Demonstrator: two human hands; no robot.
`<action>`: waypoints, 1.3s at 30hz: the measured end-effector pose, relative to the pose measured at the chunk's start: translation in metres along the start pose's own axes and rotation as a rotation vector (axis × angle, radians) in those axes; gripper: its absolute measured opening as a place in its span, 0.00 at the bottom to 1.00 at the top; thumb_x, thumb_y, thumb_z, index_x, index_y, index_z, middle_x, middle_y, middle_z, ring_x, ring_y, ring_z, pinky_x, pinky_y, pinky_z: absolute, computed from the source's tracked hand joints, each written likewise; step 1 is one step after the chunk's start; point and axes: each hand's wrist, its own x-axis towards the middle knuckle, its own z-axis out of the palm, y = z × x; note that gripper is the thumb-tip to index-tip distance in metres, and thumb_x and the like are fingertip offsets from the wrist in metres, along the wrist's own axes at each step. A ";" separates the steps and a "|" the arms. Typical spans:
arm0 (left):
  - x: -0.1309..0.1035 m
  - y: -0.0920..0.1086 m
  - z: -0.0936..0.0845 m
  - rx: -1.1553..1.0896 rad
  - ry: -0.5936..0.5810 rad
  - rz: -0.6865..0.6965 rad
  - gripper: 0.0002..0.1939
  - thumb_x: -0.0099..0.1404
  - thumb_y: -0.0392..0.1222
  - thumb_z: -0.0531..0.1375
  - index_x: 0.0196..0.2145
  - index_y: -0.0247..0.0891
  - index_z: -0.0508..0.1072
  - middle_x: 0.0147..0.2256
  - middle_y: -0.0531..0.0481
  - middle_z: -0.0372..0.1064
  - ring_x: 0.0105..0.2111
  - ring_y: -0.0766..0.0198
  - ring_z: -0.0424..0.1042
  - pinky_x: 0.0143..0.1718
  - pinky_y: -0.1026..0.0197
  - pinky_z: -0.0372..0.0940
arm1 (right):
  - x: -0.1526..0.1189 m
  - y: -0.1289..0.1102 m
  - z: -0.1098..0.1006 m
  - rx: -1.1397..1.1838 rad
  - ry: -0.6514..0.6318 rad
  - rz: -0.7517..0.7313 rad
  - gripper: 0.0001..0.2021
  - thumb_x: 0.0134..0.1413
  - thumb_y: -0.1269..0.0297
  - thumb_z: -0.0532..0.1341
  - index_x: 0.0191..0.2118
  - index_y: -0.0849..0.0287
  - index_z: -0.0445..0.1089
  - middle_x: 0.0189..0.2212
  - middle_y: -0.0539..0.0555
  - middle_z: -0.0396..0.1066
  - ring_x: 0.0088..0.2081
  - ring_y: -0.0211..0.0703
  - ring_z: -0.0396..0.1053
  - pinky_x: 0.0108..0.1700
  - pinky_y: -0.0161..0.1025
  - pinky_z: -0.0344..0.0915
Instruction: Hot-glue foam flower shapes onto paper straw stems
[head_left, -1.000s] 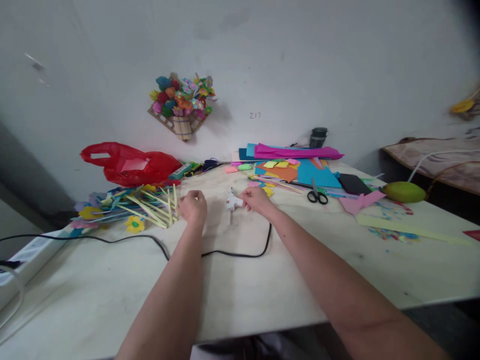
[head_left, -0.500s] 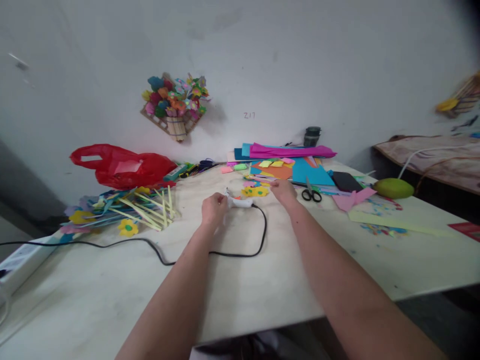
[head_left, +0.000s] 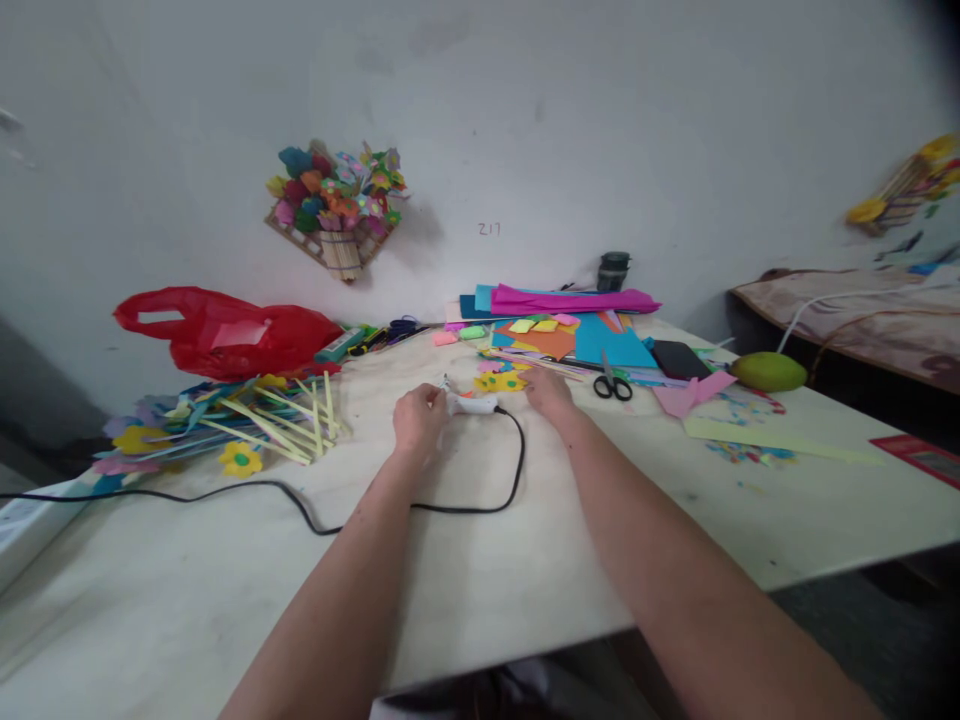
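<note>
My left hand (head_left: 421,415) is closed in a pinch at the left end of a white corded tool (head_left: 474,403), which lies on the table; what its fingers hold is too small to make out. My right hand (head_left: 549,390) reaches to the right end of the yellow paper flowers (head_left: 499,382), its fingertips close to them. Those fingers are too blurred to tell whether they grip anything. The tool's black cord (head_left: 519,470) loops below and passes under my left forearm.
Black scissors (head_left: 613,387), a dark phone (head_left: 679,360) and a green fruit (head_left: 769,371) lie at right. Coloured sheets (head_left: 574,300) are stacked at the back. Left are a red bag (head_left: 255,335), paper strips (head_left: 277,425) and a power strip (head_left: 37,525).
My right hand has come slightly left and lower, nearer the yellow flowers. My left hand stays beside the white tool. The whole view has shifted a little.
</note>
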 end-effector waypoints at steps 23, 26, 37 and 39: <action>-0.002 0.001 0.001 -0.024 -0.009 -0.033 0.14 0.59 0.46 0.51 0.34 0.41 0.75 0.35 0.47 0.74 0.37 0.59 0.70 0.35 0.63 0.59 | 0.000 -0.001 0.008 0.030 0.077 -0.022 0.21 0.52 0.74 0.54 0.51 0.54 0.67 0.54 0.51 0.64 0.55 0.43 0.59 0.56 0.39 0.55; -0.002 0.002 0.000 -0.021 -0.012 -0.037 0.14 0.59 0.47 0.52 0.34 0.41 0.75 0.35 0.47 0.74 0.37 0.58 0.71 0.35 0.63 0.60 | 0.000 -0.003 0.008 0.017 0.056 -0.051 0.17 0.54 0.71 0.53 0.46 0.52 0.71 0.50 0.50 0.68 0.52 0.44 0.62 0.53 0.39 0.58; -0.002 0.002 0.000 -0.025 -0.009 -0.031 0.15 0.59 0.47 0.52 0.34 0.40 0.75 0.35 0.46 0.74 0.36 0.59 0.71 0.35 0.62 0.60 | 0.003 0.000 0.009 0.060 0.178 0.020 0.15 0.56 0.66 0.51 0.43 0.49 0.73 0.47 0.49 0.70 0.48 0.44 0.66 0.46 0.38 0.62; -0.002 0.001 0.000 -0.020 -0.008 -0.032 0.15 0.59 0.47 0.52 0.34 0.40 0.75 0.34 0.46 0.74 0.36 0.58 0.71 0.35 0.62 0.60 | 0.003 0.001 0.008 0.105 0.212 0.021 0.15 0.55 0.67 0.52 0.43 0.50 0.73 0.48 0.49 0.70 0.48 0.44 0.66 0.46 0.38 0.62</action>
